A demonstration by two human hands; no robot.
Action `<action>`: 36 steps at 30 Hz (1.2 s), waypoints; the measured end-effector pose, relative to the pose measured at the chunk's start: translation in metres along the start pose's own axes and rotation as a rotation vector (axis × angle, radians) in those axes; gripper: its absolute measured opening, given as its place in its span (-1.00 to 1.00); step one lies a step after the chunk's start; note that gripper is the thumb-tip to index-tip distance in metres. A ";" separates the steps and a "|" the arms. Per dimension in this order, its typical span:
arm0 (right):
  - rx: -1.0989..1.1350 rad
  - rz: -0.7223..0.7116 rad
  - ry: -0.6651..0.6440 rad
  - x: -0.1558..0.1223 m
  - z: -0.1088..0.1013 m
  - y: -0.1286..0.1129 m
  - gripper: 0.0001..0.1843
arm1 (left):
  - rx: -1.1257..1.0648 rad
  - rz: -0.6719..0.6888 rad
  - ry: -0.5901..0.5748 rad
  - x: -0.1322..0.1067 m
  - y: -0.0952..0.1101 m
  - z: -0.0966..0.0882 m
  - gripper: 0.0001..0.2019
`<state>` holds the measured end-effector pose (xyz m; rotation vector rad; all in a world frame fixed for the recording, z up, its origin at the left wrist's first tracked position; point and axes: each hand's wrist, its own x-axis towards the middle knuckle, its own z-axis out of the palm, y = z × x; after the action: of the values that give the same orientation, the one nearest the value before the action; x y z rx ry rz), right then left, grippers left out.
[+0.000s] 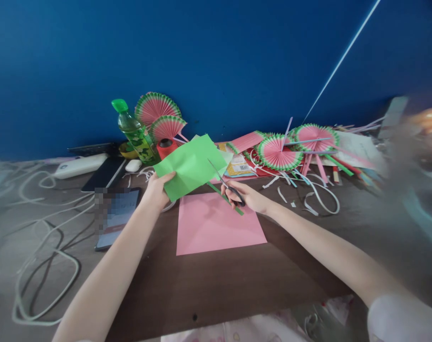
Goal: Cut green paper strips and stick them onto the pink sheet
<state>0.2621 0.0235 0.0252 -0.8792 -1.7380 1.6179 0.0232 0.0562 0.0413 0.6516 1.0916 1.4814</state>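
My left hand (159, 190) pinches the lower left edge of a bright green sheet of paper (187, 166), held tilted above the table. In my right hand (246, 195) is a pair of scissors (233, 191) with dark handles, its blades pointing up and left at the green sheet's right edge. A narrow green strip (216, 188) hangs beside the scissors, passing near my right fingers; I cannot tell if it is still joined to the sheet. Beneath both hands a pink sheet of paper (216, 232) lies flat on the dark table (201, 280).
Pleated pink-and-green paper fans (280, 152) and paper scraps lie at the back right. A green-capped bottle (133, 130) and a red spool (167, 148) stand behind the green sheet. Phones (118, 218), a white power bank (81, 166) and looped white cables (48, 223) lie left.
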 end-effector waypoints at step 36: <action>-0.801 0.267 -0.442 -0.016 -0.024 -0.033 -0.67 | 0.256 0.235 0.152 0.027 -0.006 -0.028 -0.65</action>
<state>0.2890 0.0239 0.0601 -1.2057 -2.7737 1.3173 -0.0043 0.0742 0.0191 0.8818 1.3740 1.6256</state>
